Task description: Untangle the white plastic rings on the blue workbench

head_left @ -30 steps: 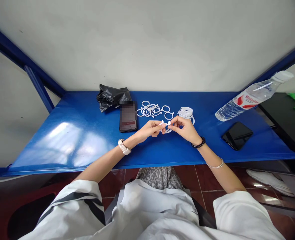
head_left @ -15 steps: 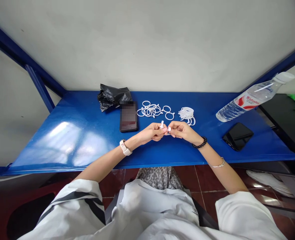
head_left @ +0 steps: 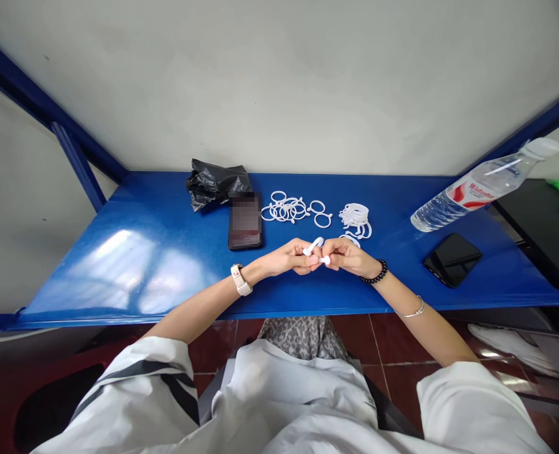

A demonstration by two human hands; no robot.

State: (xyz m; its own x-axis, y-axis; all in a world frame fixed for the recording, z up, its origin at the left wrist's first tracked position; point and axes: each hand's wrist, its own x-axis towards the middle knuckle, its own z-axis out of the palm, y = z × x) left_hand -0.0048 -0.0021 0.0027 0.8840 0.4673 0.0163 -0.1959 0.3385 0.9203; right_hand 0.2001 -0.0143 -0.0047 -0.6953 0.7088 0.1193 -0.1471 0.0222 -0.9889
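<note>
My left hand (head_left: 294, 257) pinches a white plastic ring (head_left: 314, 244), like a curtain ring, whose curved band rises above the fingers. My right hand (head_left: 349, 255) grips the same ring from the other side, and its small round end shows at the thumb. The fingertips of both hands nearly meet, hiding much of the ring. Just behind the right hand lies another white ring (head_left: 351, 239), partly covered. Beyond it stands a bunched pile of white rings (head_left: 354, 216). Farther left, several loose white rings (head_left: 286, 209) overlap on the blue tabletop (head_left: 185, 239).
A dark phone (head_left: 245, 221) lies left of the loose rings, against a crumpled black plastic bag (head_left: 217, 183). To the right are a second black phone (head_left: 452, 259) and a water bottle (head_left: 482, 186). A pale wall (head_left: 279, 88) rises behind the table.
Both hands have come slightly lower, closer to the table's front edge. The held ring has turned, so its curved band shows more. A ring behind the right hand has come into view.
</note>
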